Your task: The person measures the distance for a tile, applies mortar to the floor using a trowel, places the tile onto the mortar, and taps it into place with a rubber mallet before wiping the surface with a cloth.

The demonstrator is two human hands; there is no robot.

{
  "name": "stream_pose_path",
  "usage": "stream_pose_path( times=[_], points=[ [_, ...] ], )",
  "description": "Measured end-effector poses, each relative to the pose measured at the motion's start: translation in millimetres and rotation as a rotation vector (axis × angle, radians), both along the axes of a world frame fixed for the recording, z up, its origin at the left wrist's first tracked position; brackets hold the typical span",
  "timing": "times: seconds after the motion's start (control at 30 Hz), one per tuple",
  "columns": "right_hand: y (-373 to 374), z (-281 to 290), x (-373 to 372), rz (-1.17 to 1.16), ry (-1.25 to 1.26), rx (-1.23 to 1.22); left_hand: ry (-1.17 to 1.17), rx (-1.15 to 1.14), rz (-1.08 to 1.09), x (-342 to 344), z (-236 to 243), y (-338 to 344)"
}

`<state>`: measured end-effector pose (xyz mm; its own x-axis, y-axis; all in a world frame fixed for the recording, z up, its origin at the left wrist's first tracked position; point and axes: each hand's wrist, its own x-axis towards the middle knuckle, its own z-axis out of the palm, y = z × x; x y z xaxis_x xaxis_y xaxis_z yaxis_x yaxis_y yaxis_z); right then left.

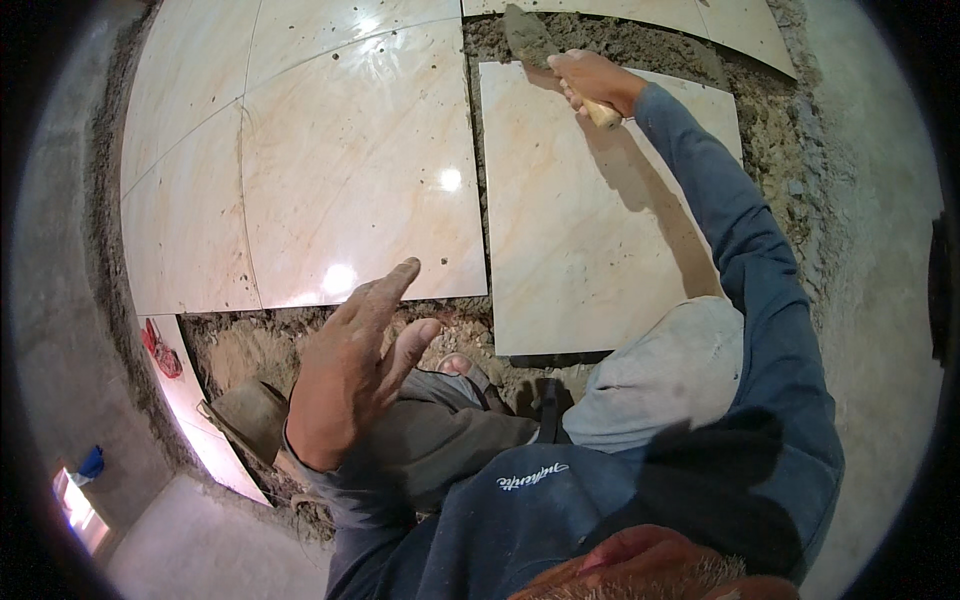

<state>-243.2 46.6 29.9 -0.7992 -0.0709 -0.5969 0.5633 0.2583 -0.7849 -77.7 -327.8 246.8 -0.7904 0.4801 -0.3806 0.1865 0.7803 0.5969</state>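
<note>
My right hand [590, 82] is wrapped round the wooden handle of a trowel [532, 38] at the far edge of a loose-looking cream floor tile [600, 240]. The pointed, mortar-smeared blade lies over the strip of wet grey mortar [630, 42] beyond that tile. My left hand [355, 365] is raised in front of me, fingers stretched out and thumb apart, with nothing in it. It hovers near the front edge of a large cream tile [360, 170] on the left. A dark gap runs between the two tiles.
More cream tiles [185, 220] cover the floor at the left and far side. A bucket [250, 420] stands at the left, near a red string bundle [160, 350] on a narrow tile strip. Grey walls [880, 250] rise at the sides. My knee [660, 370] is by the near tile corner.
</note>
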Motion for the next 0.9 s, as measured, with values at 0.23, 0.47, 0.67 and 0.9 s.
stream_pose_path(
  times=[0.23,0.47,0.67,0.9],
  points=[
    [-19,-1,-35,0.552,0.396,0.719,-0.017,-0.004,-0.003,-4,0,16],
    [17,3,-9,0.550,0.367,1.177,0.000,0.012,-0.017,-10,-14,28],
    [100,-8,30,0.441,0.302,1.304,-0.012,0.043,-0.017,-13,-17,27],
    [176,-21,42,0.164,0.169,0.963,-0.106,0.039,0.030,-9,-7,27]
  ],
)
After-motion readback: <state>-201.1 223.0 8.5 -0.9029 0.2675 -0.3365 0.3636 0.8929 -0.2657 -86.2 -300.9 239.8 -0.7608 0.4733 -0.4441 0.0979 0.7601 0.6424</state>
